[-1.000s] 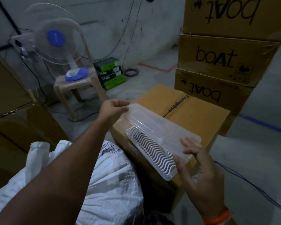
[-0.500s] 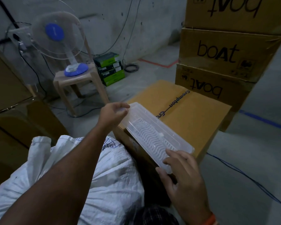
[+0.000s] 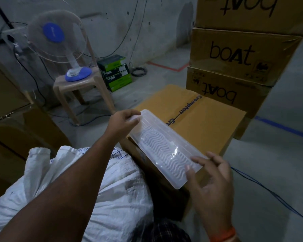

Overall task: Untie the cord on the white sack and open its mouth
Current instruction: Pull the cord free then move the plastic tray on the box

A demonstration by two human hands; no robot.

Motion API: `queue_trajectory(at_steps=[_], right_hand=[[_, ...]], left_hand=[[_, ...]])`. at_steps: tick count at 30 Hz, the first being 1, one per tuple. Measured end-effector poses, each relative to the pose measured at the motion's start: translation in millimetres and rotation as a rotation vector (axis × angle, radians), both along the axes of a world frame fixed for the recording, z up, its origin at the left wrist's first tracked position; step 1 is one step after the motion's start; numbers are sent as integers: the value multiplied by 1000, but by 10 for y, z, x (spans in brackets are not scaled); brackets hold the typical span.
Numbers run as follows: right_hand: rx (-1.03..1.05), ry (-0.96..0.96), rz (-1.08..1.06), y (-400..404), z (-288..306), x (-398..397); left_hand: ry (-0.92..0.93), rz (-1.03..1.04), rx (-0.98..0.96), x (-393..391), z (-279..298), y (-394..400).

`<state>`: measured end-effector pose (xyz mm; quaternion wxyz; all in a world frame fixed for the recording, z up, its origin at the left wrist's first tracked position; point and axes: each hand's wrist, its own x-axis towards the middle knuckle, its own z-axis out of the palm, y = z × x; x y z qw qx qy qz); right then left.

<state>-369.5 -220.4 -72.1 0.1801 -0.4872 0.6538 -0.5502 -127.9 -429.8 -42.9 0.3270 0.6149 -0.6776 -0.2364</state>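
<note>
The white woven sack (image 3: 115,193) lies at the lower left, under my left forearm, with its bunched neck (image 3: 37,154) at the left. I cannot make out the cord. A clear plastic tray (image 3: 164,147) with a wavy ribbed bottom rests on the edge of a brown carton (image 3: 208,123). My left hand (image 3: 122,123) pinches the tray's far end. My right hand (image 3: 212,173) has its fingers spread at the tray's near end, fingertips on its rim.
Three stacked boat cartons (image 3: 234,55) stand at the right rear. A table fan (image 3: 59,44) sits on a plastic stool (image 3: 80,91), with green boxes (image 3: 115,72) beside it. Brown cartons (image 3: 16,128) are at the left. A blue cable (image 3: 269,193) runs over the floor at the right.
The tray has come down from a raised tilt to lie flat on the carton's edge. My right hand has loosened at the near end, its fingers spreading. My left hand stays on the far end.
</note>
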Motion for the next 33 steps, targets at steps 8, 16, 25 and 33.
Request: queue_trajectory(at_steps=[8, 16, 25, 33], right_hand=[[194, -143, -68, -162, -11, -9], [133, -177, -102, -447, -34, -168], [106, -269, -62, -598, -102, -99], [94, -293, -108, -728, -103, -117]], left_hand=[[-62, -106, 82, -161, 119, -118], [-163, -48, 29, -111, 104, -121], [-170, 22, -43, -232, 87, -151], [-203, 18, -21, -312, 119, -205]])
